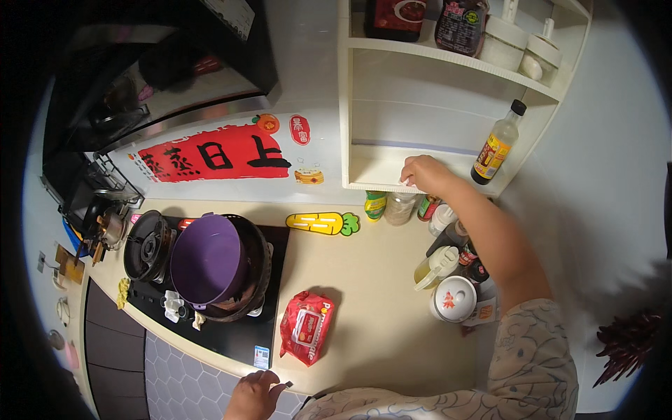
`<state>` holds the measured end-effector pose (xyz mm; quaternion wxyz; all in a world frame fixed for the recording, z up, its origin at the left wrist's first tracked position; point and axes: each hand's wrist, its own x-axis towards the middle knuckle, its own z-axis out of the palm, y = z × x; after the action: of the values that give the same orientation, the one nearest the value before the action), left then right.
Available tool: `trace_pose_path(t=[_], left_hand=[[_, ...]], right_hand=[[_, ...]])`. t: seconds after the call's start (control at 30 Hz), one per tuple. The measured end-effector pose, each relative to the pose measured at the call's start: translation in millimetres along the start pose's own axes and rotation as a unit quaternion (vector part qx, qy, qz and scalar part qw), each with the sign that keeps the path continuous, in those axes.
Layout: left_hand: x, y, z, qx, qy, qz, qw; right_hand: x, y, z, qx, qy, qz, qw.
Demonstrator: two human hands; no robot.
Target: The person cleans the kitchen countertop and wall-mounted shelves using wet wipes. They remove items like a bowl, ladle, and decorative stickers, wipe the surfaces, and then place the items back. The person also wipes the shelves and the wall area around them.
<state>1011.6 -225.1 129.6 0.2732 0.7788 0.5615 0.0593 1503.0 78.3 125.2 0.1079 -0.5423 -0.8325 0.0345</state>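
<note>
My right hand (424, 174) reaches into the lower compartment of a white wall shelf (375, 164), its fingers closed on a crumpled white wipe (406, 182) pressed near the shelf's front lip. Most of the wipe is hidden under the fingers. To the right of that hand, a soy sauce bottle (496, 147) with a black cap stands in the same compartment. My left hand (257, 394) is low by the counter's front edge with its fingers curled. At its thumb tip shows a small dark object (288, 385); whether it is held is unclear.
A red pack of wet wipes (307, 328) lies on the counter (378, 283). Left of it, a purple pot (207, 257) sits in a dark wok (257, 273) on the cooktop. Beneath the shelf stand seasoning jars (400, 209), an oil jug (436, 268) and a lidded white pot (454, 299).
</note>
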Motion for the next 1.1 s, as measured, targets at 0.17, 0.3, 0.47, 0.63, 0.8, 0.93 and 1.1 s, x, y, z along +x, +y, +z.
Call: trace_pose_path(t=[0.17,0.3,0.47,0.63,0.8,0.93,1.1], left_hand=[[0.8,0.4,0.6,-0.003,-0.013,0.015,1.000],[16.9,9.2,6.7,-0.035,-0.043,-0.032,0.998],[64.0,39.8,19.7,-0.155,0.087,0.168,0.970],[99.5,79.3,30.6,-0.337,0.202,0.174,0.903],[107.5,92.8,25.6,-0.220,0.290,0.302,0.881],[107.4,88.1,20.7,-0.212,0.256,0.317,0.888],[110.7,76.3,31.9,-0.490,0.036,0.158,0.856]], right_hand=[[6.6,-20.1,20.7,0.233,0.154,0.132,0.951],[0.4,-59.5,20.0,0.681,0.259,0.102,0.677],[-49.7,-155.6,43.0,0.886,0.217,-0.005,0.409],[-97.9,-227.9,74.1,0.920,0.179,-0.045,0.345],[-131.3,-255.2,90.6,0.930,0.138,-0.005,0.342],[-150.0,-256.0,94.4,0.897,0.116,0.011,0.427],[-169.2,-261.0,78.6,0.776,0.056,0.079,0.624]])
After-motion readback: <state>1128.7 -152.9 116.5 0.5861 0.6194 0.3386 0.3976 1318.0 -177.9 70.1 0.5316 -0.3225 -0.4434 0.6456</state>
